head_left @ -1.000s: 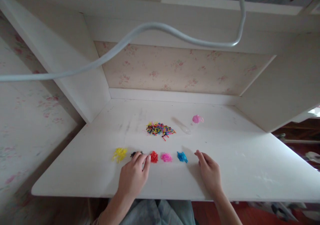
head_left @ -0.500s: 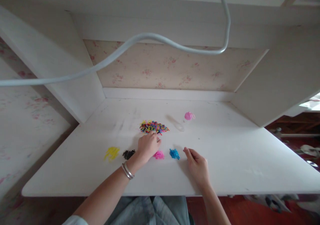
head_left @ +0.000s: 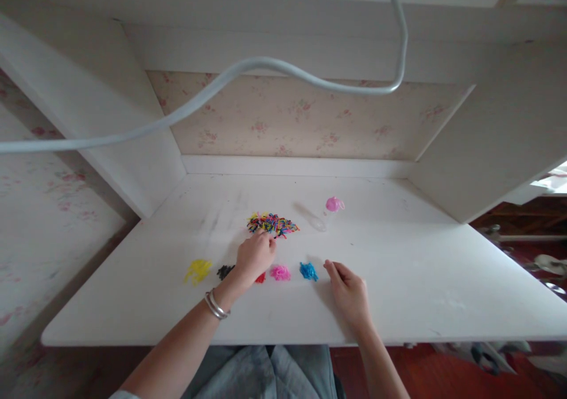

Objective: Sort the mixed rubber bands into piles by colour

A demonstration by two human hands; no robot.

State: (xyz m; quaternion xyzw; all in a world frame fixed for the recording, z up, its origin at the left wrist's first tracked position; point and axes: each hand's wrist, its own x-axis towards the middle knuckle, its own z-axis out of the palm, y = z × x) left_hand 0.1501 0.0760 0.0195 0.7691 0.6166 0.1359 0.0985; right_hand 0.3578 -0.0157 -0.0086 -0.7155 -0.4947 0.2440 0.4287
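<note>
My left hand [head_left: 256, 253], with silver bangles on the wrist, is at the near edge of a mixed multicoloured pile [head_left: 274, 224] of what look like small rubber bands. Its fingers are drawn together; whatever is between them is hidden. Below it lie single-colour heaps in a row: yellow [head_left: 197, 271], black [head_left: 224, 271], red [head_left: 261, 278], pink [head_left: 280, 272] and blue [head_left: 309, 271]. My forearm and hand partly cover the black and red ones. My right hand [head_left: 348, 286] is closed, thumb against the forefinger, just right of the blue heap. Anything in it is too small to make out.
Toward the back of the white table [head_left: 398, 257] are a clear container [head_left: 318, 223] and a pink round cap-like piece [head_left: 334, 204] with a loop. White panels stand at both sides. A thick white cable [head_left: 266, 63] crosses the upper view.
My left hand has shifted slightly left along the near edge of the mixed pile, showing some of the red heap and more of the pink one. My right hand has barely moved.
</note>
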